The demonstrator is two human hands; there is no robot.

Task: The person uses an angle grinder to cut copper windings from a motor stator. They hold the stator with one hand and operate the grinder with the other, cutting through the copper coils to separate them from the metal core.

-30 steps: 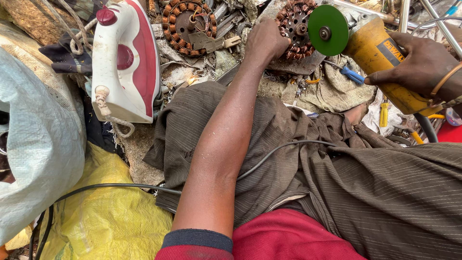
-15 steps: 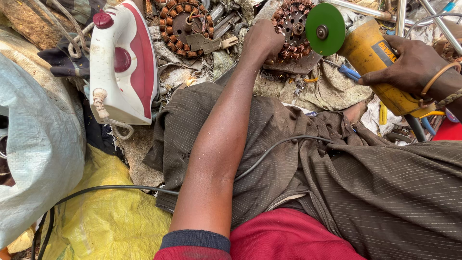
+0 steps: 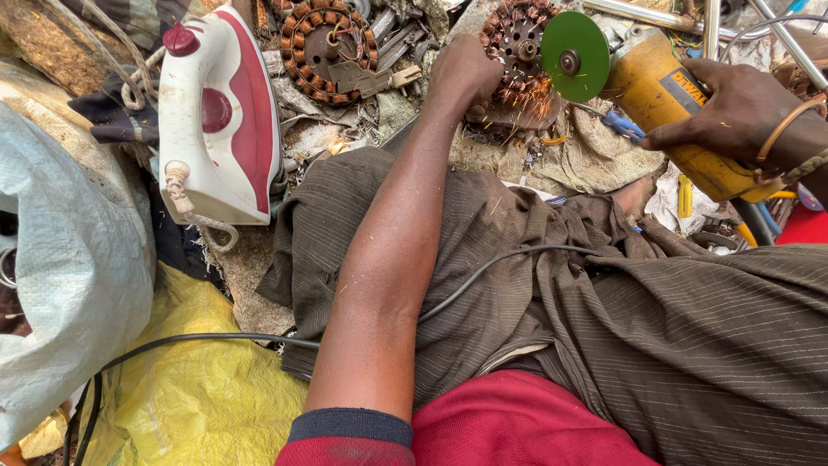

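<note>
Head view, read left to right, all places taken from the copper-wound motor stator (image 3: 516, 47) that the hands work on. Far left of the stator: a pale woven sack (image 3: 60, 285), and below it a yellow plastic sheet (image 3: 185, 397) with a black cable (image 3: 483, 267) running across it and on over the brown striped trousers (image 3: 655, 345). Left of the stator, well apart: a white and red clothes iron (image 3: 220, 112) lying flat, its cord coiled at its near end. Between the iron and the stator: a second stator (image 3: 326, 39) with copper windings, on a heap of scrap metal. The left hand (image 3: 466, 73) is clamped on the left side of the stator, fingers curled together round its rim; fingertips hidden behind the part, so how far they wrap cannot be told. The stator sits at the top of the view, beyond the knees, resting on scrap and a dirty cloth (image 3: 586, 155). Touching the stator's right edge: the green cutting disc (image 3: 575, 56) of a yellow angle grinder (image 3: 668, 108); small orange sparks show at the contact, below the stator. Right of the stator: the right hand (image 3: 733, 112) closed round the grinder body, fingers together over the top, thumb side hidden; a thin bangle on that wrist. Far right, above the grinder: metal rods (image 3: 716, 22).
</note>
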